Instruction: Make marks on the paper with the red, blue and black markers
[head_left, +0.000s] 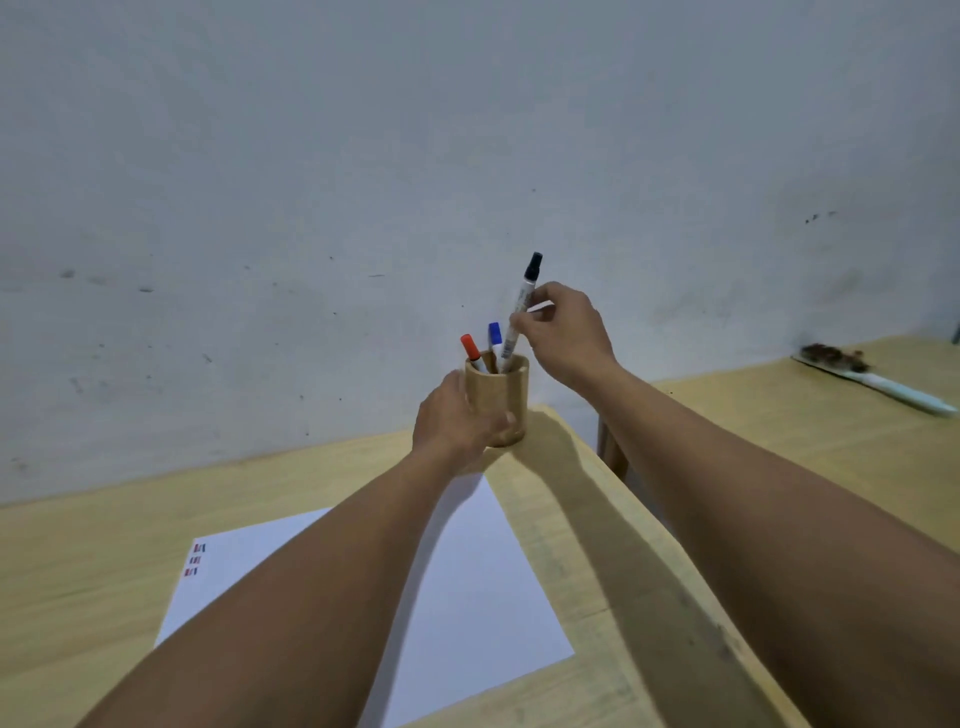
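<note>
A round wooden holder (506, 400) stands at the far right corner of the table, and my left hand (454, 423) is wrapped around its left side. My right hand (563, 330) pinches the barrel of the black marker (522, 306), which is raised with its lower end still inside the holder's mouth. The red marker (470, 347) and the blue marker (494, 335) stand in the holder, caps up. A white sheet of paper (467, 571) lies on the table under my forearms, with small red, blue and black marks (196, 560) near its left edge.
The light wooden table (78, 561) ends at a right edge near the holder. A gap separates it from a second table (779, 431) at the right, where a brush with a pale handle (883, 382) lies. A grey wall rises behind.
</note>
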